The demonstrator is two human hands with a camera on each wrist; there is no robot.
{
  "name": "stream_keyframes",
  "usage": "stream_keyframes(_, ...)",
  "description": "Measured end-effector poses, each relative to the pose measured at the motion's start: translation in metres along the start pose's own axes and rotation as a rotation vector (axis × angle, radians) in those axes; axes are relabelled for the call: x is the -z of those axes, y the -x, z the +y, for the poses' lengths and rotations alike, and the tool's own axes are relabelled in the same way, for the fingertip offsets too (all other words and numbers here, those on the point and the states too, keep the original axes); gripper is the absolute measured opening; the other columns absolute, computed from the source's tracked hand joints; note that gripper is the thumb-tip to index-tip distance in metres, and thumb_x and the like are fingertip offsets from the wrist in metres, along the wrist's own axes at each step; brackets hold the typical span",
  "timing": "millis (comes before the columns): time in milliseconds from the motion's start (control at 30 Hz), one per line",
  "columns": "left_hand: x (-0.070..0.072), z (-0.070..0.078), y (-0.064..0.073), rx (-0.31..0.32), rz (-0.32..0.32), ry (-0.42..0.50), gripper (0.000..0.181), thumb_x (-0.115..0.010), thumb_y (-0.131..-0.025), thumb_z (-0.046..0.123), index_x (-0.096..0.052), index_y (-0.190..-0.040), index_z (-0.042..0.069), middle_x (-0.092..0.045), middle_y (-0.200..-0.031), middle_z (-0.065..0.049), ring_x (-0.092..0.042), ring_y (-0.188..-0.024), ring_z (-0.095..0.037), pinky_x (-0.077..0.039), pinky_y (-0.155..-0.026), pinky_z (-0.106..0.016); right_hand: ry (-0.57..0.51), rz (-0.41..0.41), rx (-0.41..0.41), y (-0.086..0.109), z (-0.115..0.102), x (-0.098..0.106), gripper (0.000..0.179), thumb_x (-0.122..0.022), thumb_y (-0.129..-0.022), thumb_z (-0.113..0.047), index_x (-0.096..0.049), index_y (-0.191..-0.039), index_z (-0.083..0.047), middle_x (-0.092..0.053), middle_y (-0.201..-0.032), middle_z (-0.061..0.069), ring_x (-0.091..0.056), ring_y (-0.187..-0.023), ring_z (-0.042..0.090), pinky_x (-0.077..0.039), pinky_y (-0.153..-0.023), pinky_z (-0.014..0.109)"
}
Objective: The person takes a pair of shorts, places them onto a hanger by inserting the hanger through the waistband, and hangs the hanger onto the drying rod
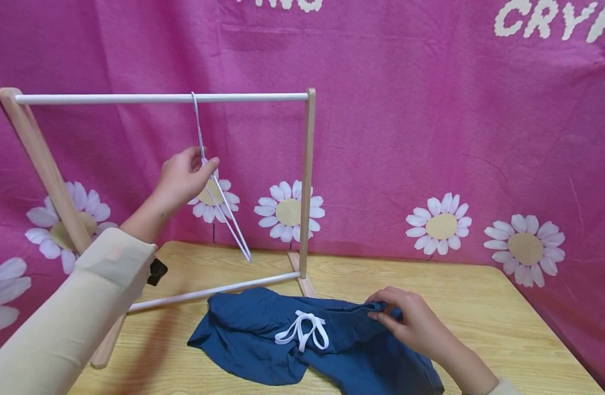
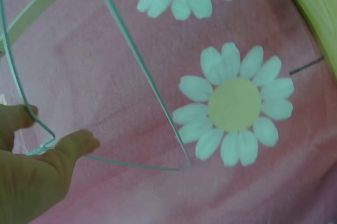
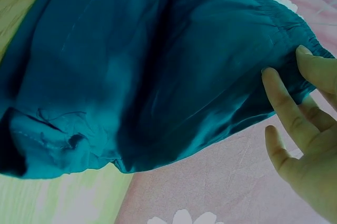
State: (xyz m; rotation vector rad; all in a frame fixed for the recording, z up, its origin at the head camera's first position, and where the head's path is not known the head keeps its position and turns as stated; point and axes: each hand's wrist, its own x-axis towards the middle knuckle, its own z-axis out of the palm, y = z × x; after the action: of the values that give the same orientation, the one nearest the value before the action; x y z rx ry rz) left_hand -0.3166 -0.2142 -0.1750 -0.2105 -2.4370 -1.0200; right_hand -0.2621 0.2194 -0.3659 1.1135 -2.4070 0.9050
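Note:
A thin white wire hanger hangs by its hook from the top bar of a small rack. My left hand grips it just below the hook, thumb and fingers around the twisted neck; the left wrist view shows the hanger spreading out past the thumb. Dark blue shorts with a white drawstring bow lie bunched on the table. With thumb and fingers my right hand pinches the right end of their waistband, lifting it slightly. In the right wrist view the elastic waist of the shorts runs to the fingertips.
The rack has wooden side posts and a white top bar, with a lower bar close behind the shorts. A black clip-like object shows beside the left sleeve. Behind the wooden table hangs a pink flowered cloth.

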Motion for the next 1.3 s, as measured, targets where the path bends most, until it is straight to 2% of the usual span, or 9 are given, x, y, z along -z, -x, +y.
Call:
stream_keyframes(100, 0.002, -0.001, -0.001, -0.023, 0.016, -0.006, 0.055, -0.054, -0.103, 0.017, -0.04, -0.144, -0.017, -0.054, -0.136, -0.035, -0.054, -0.13, -0.041, -0.043, -0.108, -0.047, -0.005, -0.013, -0.021, 0.001, -0.001, 0.0, 0.03, -0.08, -0.082, 0.001, -0.073, -0.106, -0.015, -0.071, -0.095, -0.005, -0.061, -0.077, 0.002, -0.057, -0.067, 0.026)
stream_keyframes(233, 0.007, -0.002, -0.001, -0.036, 0.032, -0.079, 0.053, -0.052, -0.102, 0.012, -0.038, -0.144, -0.019, -0.058, -0.129, -0.037, -0.061, -0.121, -0.044, -0.048, -0.102, -0.052, -0.011, -0.017, -0.033, 0.002, -0.002, 0.001, 0.028, -0.08, -0.083, 0.0, -0.073, -0.106, -0.015, -0.071, -0.095, -0.005, -0.061, -0.077, 0.002, -0.057, -0.067, 0.025)
stream_keyframes(333, 0.011, -0.002, 0.0, -0.032, 0.029, -0.158, 0.05, -0.05, -0.103, 0.011, -0.04, -0.141, -0.018, -0.062, -0.122, -0.037, -0.066, -0.107, -0.044, -0.052, -0.093, -0.055, -0.02, -0.02, -0.03, 0.003, -0.003, 0.0, 0.027, -0.08, -0.084, -0.001, -0.073, -0.106, -0.015, -0.071, -0.096, -0.005, -0.061, -0.077, 0.002, -0.057, -0.067, 0.026)
stream_keyframes(467, 0.02, -0.003, 0.001, -0.049, 0.021, -0.253, 0.043, -0.047, -0.102, 0.008, -0.043, -0.136, -0.019, -0.063, -0.108, -0.037, -0.061, -0.09, -0.043, -0.051, -0.079, -0.054, -0.029, -0.025, -0.016, 0.003, -0.002, -0.003, 0.027, -0.08, -0.084, -0.002, -0.072, -0.107, -0.015, -0.072, -0.096, -0.005, -0.061, -0.077, 0.003, -0.058, -0.067, 0.027)
stream_keyframes(567, 0.028, -0.004, -0.001, -0.064, 0.012, -0.316, 0.039, -0.046, -0.101, 0.005, -0.046, -0.131, -0.019, -0.06, -0.105, -0.038, -0.059, -0.091, -0.047, -0.049, -0.08, -0.057, -0.025, -0.016, -0.011, 0.005, -0.001, -0.003, 0.028, -0.08, -0.083, -0.001, -0.072, -0.106, -0.015, -0.072, -0.096, -0.005, -0.061, -0.077, 0.003, -0.057, -0.067, 0.026)
stream_keyframes(667, 0.036, -0.005, -0.003, -0.065, -0.015, -0.378, 0.036, -0.045, -0.1, 0.004, -0.046, -0.128, -0.018, -0.058, -0.11, -0.042, -0.058, -0.102, -0.056, -0.046, -0.088, -0.063, -0.024, -0.006, -0.014, 0.005, 0.0, -0.003, 0.029, -0.08, -0.083, 0.001, -0.072, -0.106, -0.016, -0.072, -0.096, -0.005, -0.061, -0.076, 0.002, -0.057, -0.066, 0.025)
stream_keyframes(800, 0.046, -0.011, -0.002, -0.059, -0.044, -0.435, 0.028, -0.046, -0.097, 0.001, -0.046, -0.12, -0.015, -0.059, -0.104, -0.039, -0.057, -0.102, -0.059, -0.045, -0.087, -0.066, -0.033, -0.008, -0.013, 0.004, -0.001, -0.004, 0.029, -0.08, -0.084, 0.0, -0.073, -0.107, -0.016, -0.072, -0.097, -0.005, -0.061, -0.076, 0.002, -0.056, -0.066, 0.024)
stream_keyframes(1000, 0.055, -0.018, 0.002, -0.067, -0.032, -0.459, 0.02, -0.047, -0.086, -0.007, -0.049, -0.106, -0.008, -0.06, -0.092, -0.03, -0.057, -0.092, -0.054, -0.044, -0.081, -0.062, -0.046, -0.014, 0.008, 0.004, -0.004, -0.002, 0.031, -0.079, -0.083, 0.002, -0.072, -0.108, -0.016, -0.072, -0.098, -0.005, -0.061, -0.078, 0.003, -0.057, -0.066, 0.026)
stream_keyframes(1300, 0.05, -0.013, 0.007, -0.057, -0.005, -0.385, 0.03, -0.049, -0.087, -0.009, -0.057, -0.116, -0.009, -0.069, -0.094, -0.027, -0.06, -0.095, -0.046, -0.046, -0.082, -0.053, -0.06, -0.016, 0.021, 0.006, -0.006, -0.002, 0.03, -0.078, -0.085, 0.002, -0.072, -0.108, -0.016, -0.072, -0.098, -0.004, -0.063, -0.079, 0.004, -0.057, -0.066, 0.028)
